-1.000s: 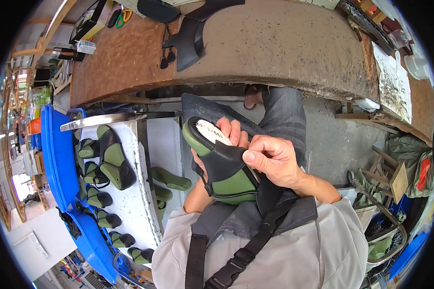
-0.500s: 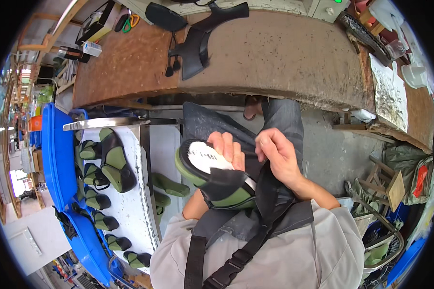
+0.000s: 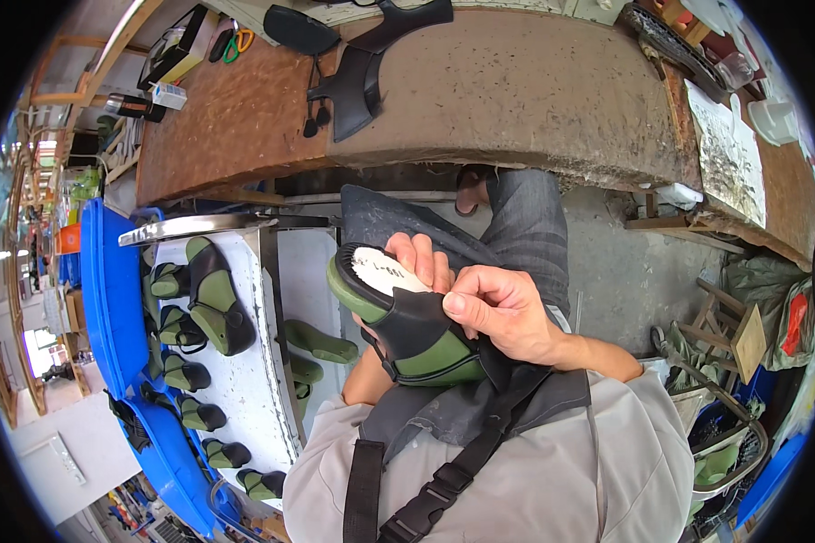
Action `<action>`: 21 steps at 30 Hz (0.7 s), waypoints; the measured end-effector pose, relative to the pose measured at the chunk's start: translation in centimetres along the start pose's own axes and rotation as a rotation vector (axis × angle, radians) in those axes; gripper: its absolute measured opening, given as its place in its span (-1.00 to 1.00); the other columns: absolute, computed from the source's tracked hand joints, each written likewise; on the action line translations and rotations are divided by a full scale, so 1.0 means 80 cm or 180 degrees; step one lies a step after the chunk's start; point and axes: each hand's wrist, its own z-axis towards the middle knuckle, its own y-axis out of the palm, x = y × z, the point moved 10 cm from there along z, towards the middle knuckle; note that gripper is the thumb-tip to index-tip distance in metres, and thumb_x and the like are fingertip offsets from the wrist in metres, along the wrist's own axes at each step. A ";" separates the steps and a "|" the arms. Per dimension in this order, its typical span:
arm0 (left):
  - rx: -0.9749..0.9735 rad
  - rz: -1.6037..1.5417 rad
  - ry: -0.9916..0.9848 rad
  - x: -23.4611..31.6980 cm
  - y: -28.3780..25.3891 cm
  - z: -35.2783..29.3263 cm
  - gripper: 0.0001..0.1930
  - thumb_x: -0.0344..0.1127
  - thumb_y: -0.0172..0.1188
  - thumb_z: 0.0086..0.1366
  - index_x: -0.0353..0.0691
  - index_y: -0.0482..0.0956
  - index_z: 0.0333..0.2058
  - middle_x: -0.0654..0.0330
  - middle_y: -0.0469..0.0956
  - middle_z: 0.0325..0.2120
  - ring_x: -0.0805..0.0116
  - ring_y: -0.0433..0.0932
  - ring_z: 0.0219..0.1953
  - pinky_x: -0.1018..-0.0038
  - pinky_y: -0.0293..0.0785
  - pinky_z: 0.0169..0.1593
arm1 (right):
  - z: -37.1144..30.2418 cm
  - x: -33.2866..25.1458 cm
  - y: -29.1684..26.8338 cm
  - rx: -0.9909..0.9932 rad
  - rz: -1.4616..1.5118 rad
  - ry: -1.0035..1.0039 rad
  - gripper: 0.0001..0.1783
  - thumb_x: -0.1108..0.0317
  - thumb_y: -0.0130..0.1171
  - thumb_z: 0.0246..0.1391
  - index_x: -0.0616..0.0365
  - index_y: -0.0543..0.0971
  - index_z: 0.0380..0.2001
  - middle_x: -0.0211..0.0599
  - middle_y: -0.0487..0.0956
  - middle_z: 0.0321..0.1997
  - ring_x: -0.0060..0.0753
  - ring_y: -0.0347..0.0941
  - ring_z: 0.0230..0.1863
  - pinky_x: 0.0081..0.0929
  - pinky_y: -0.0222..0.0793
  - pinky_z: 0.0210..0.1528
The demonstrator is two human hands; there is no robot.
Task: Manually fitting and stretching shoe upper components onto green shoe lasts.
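1. One black-and-green shoe [image 3: 436, 360] between left hand [image 3: 418, 260] and right hand [image 3: 509, 312], held up near the body, white oval panel [image 3: 385, 271] facing up.
2. Left hand: closed round the shoe from the far side; fingers curled over the edge beside the panel, palm mostly hidden behind.
3. Right hand: thumb and index finger pinched tight on the shoe's black edge, next to left fingertips; other fingers partly hidden, can't tell how far bent.
4. Just below hands: dark apron [image 3: 417, 423] and black buckled strap [image 3: 449, 480], over light shirt [image 3: 534, 462].
5. Left of hands: white shelf [image 3: 249, 398] with a row of small black-and-green shoes [image 3: 201, 413], plus larger shoe [image 3: 215, 294] on the side nearer hands.
6. Between shelf and hands, lower down: green sole-shaped pieces [image 3: 319, 342].
7. Further left, past shelf: blue bin [image 3: 113, 290].
8. Beyond hands: worn brown bench [image 3: 534, 100]; on top, black cut pieces [image 3: 351, 100], and scissors [image 3: 235, 45] toward far left.
9. Right of hands, well apart: wooden stool [image 3: 744, 342]; beyond it, stained white sheet [image 3: 729, 154].
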 end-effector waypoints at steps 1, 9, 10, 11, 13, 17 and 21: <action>0.0076 0.0046 -0.0018 -0.001 -0.001 -0.001 -0.49 0.07 0.33 0.04 -0.21 0.32 -0.32 0.19 0.35 -0.41 0.27 0.41 -0.38 0.41 0.42 -0.26 | -0.001 0.003 0.000 -0.0002 -0.0004 0.0108 -0.77 0.32 0.12 0.22 0.21 0.48 -0.48 -0.50 0.42 -0.50 -0.73 0.28 -0.55 -0.69 0.18 -0.52; -0.0066 0.0561 0.0244 0.003 0.016 0.006 -0.81 -0.20 0.08 0.31 -0.15 0.35 -0.41 0.21 0.38 -0.51 0.26 0.40 -0.41 0.35 0.40 -0.23 | 0.006 0.045 -0.023 -0.0399 -0.0466 0.0726 -0.39 -0.04 0.44 -0.17 0.12 0.39 -0.24 -0.46 0.43 -0.35 -0.66 0.33 -0.41 -0.61 0.34 -0.37; -0.0064 0.0568 0.0242 0.001 0.018 0.007 -0.81 -0.20 0.08 0.31 -0.15 0.35 -0.41 0.21 0.38 -0.51 0.26 0.40 -0.41 0.35 0.40 -0.23 | 0.010 0.047 -0.022 -0.0403 -0.0461 0.0723 -0.39 -0.04 0.44 -0.17 0.12 0.39 -0.24 -0.46 0.43 -0.35 -0.66 0.33 -0.41 -0.61 0.34 -0.37; 0.0106 0.0627 0.0335 0.002 0.017 0.008 -0.81 -0.20 0.07 0.32 -0.13 0.36 -0.42 0.24 0.38 -0.52 0.26 0.41 -0.39 0.33 0.40 -0.20 | 0.018 0.036 -0.026 -0.0175 -0.0466 0.0410 -0.26 -0.06 0.46 -0.19 0.18 0.34 -0.11 -0.31 0.42 -0.20 -0.52 0.35 -0.20 -0.49 0.36 -0.19; 0.0187 0.0679 0.0418 0.002 0.017 0.006 -0.82 -0.22 0.07 0.32 -0.09 0.36 -0.45 0.30 0.36 -0.53 0.26 0.45 -0.34 0.28 0.39 -0.12 | 0.027 0.043 -0.029 -0.0189 -0.0399 0.0461 0.17 -0.08 0.46 -0.21 0.22 -0.02 0.27 0.07 0.19 0.24 -0.17 0.20 0.26 -0.20 0.18 0.25; 0.0250 0.0668 0.0364 -0.003 0.015 0.007 -0.71 -0.07 0.16 0.25 -0.10 0.31 -0.43 0.28 0.29 -0.52 0.23 0.42 -0.27 0.28 0.37 -0.06 | 0.023 0.013 -0.017 -0.0247 0.0636 -0.0280 0.23 -0.07 0.40 -0.12 0.11 -0.18 0.38 -0.02 0.08 0.31 -0.15 0.05 0.34 -0.16 -0.04 0.34; -0.0062 0.0948 0.0488 -0.003 -0.002 0.005 -0.42 0.27 0.27 -0.05 -0.09 0.26 -0.43 0.30 0.24 -0.50 0.28 0.34 -0.24 0.33 0.31 -0.03 | 0.037 0.004 0.010 -0.0685 0.0184 -0.0193 0.12 0.02 0.39 -0.06 0.10 -0.11 0.37 -0.11 0.23 0.17 -0.18 0.10 0.29 -0.24 0.01 0.30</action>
